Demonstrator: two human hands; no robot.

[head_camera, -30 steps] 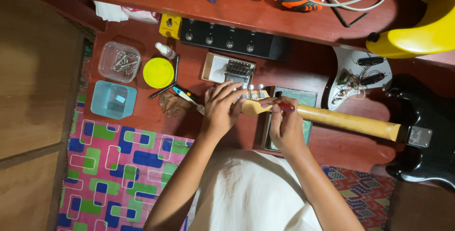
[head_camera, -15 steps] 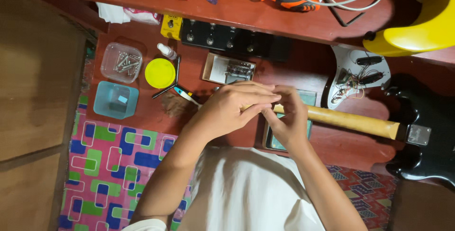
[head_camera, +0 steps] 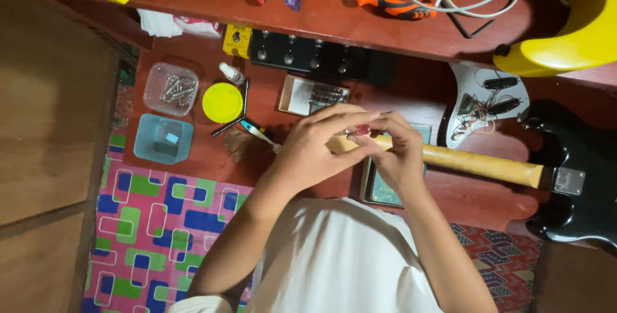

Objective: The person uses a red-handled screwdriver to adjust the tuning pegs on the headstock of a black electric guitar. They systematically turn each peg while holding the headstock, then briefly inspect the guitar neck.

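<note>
Left hand [head_camera: 318, 149] now off headstock of pale wooden guitar neck [head_camera: 475, 164], up against right hand [head_camera: 400, 152]; both pinch small red part [head_camera: 362, 130] together. Work moves from neck to part.

Both hands meet over the headstock end of a wooden guitar neck [head_camera: 475, 162]; the left hand [head_camera: 321, 149] and right hand [head_camera: 400, 152] pinch a small red piece [head_camera: 363, 130] between their fingertips.
</note>
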